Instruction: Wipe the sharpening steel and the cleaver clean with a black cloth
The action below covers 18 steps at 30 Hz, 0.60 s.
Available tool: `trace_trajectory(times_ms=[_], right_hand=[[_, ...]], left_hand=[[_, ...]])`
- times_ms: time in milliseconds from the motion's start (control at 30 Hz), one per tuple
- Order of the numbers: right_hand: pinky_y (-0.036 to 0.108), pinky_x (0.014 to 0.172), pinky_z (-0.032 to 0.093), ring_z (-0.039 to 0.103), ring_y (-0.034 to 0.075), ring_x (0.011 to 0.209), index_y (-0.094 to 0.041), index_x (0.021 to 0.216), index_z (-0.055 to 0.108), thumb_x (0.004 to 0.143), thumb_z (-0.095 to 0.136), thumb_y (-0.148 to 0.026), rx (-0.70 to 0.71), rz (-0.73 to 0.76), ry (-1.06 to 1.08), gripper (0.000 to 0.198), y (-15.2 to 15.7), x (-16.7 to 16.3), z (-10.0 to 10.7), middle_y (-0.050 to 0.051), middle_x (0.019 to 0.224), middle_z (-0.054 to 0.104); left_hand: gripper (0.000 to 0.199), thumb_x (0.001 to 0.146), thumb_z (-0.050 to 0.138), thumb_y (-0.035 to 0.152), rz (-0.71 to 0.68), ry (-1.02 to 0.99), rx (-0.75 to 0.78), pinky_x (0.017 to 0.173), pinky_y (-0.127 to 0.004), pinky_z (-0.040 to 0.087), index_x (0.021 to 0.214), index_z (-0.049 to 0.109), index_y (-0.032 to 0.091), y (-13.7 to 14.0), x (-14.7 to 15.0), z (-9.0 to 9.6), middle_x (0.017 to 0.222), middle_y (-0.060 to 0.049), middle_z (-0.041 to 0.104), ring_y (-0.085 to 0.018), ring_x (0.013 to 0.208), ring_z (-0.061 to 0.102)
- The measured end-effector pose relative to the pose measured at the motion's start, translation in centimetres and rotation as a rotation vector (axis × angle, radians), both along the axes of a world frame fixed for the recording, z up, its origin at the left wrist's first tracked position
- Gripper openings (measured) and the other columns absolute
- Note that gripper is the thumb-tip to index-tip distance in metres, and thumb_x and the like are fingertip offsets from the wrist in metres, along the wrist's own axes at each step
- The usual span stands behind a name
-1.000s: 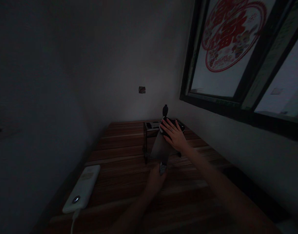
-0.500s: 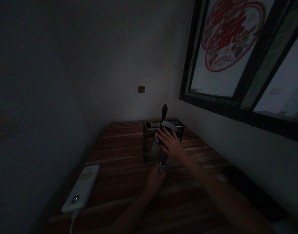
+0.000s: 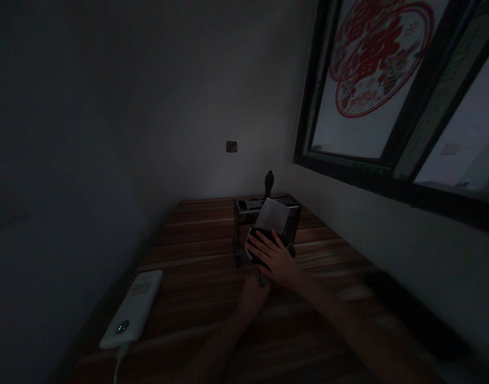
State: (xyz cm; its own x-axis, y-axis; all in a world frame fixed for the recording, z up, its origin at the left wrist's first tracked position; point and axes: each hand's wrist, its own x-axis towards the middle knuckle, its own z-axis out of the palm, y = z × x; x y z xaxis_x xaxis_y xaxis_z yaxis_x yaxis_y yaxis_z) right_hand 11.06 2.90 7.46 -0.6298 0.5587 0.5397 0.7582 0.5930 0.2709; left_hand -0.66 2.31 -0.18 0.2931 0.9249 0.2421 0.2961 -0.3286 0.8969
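Observation:
In my left hand [image 3: 253, 297] is the handle of a kitchen cleaver, fingers wrapped round it. The broad grey cleaver blade [image 3: 273, 214] tilts up and away from me. My right hand [image 3: 277, 261] lies over a black cloth with a pale edge [image 3: 253, 234], its fingers stretched flat and pressing it on the lower blade near the handle. The cloth covers that part of the blade. Right behind the blade stands a knife rack [image 3: 248, 204] with a dark knife handle [image 3: 269, 184] sticking up from it.
A white power bank [image 3: 134, 309] with a cable lies at left on the striped wooden table [image 3: 188, 298]. A long dark object [image 3: 416, 314] rests along the right side. Walls close in the back and sides, with a window [image 3: 360, 128] at upper right.
My right hand and the cloth have slid down the blade toward the handle, uncovering its upper part. My left hand has hardly moved.

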Motion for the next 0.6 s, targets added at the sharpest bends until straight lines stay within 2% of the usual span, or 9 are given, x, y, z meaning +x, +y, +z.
trace_trajectory(times_ms=[100, 200, 300, 600], right_hand=[[0.050, 0.104, 0.010, 0.015, 0.021, 0.130, -0.021, 0.134, 0.021, 0.083, 0.041, -0.030, -0.032, 0.037, -0.024, 0.055, -0.59, -0.18, -0.57, 0.004, 0.139, 0.028], [0.049, 0.104, 0.008, 0.014, 0.020, 0.130, -0.021, 0.134, 0.021, 0.083, 0.040, -0.030, -0.060, 0.051, -0.027, 0.055, -0.89, -0.20, -0.86, 0.004, 0.139, 0.028], [0.049, 0.104, 0.008, 0.015, 0.020, 0.130, -0.021, 0.134, 0.021, 0.084, 0.039, -0.031, -0.083, 0.067, -0.037, 0.054, -1.02, -0.13, -0.92, 0.004, 0.138, 0.028], [0.049, 0.104, 0.006, 0.013, 0.020, 0.130, -0.020, 0.134, 0.022, 0.083, 0.039, -0.029, -0.101, 0.108, -0.069, 0.055, -0.88, 0.24, -0.99, 0.004, 0.139, 0.027]], left_hand=[[0.024, 0.067, 0.050, 0.016, 0.019, 0.005, -0.011, 0.074, -0.028, 0.045, 0.089, 0.058, 0.010, -0.05, -0.07, -0.08, 0.095, -0.013, 0.063, -0.021, 0.087, 0.058], [0.020, 0.068, 0.046, 0.014, -0.039, -0.010, -0.028, 0.065, -0.027, 0.046, 0.080, 0.061, 0.009, -0.03, -0.09, -0.17, 0.084, -0.012, 0.066, -0.020, 0.076, 0.060], [0.021, 0.068, 0.044, 0.014, -0.078, -0.020, -0.037, 0.062, -0.026, 0.046, 0.076, 0.063, 0.009, 0.05, -0.10, -0.33, 0.081, -0.011, 0.067, -0.020, 0.073, 0.061], [0.026, 0.070, 0.045, 0.015, -0.083, -0.013, -0.029, 0.065, -0.027, 0.048, 0.088, 0.063, 0.009, 0.08, -0.17, -0.27, 0.090, -0.012, 0.066, -0.019, 0.077, 0.062]])
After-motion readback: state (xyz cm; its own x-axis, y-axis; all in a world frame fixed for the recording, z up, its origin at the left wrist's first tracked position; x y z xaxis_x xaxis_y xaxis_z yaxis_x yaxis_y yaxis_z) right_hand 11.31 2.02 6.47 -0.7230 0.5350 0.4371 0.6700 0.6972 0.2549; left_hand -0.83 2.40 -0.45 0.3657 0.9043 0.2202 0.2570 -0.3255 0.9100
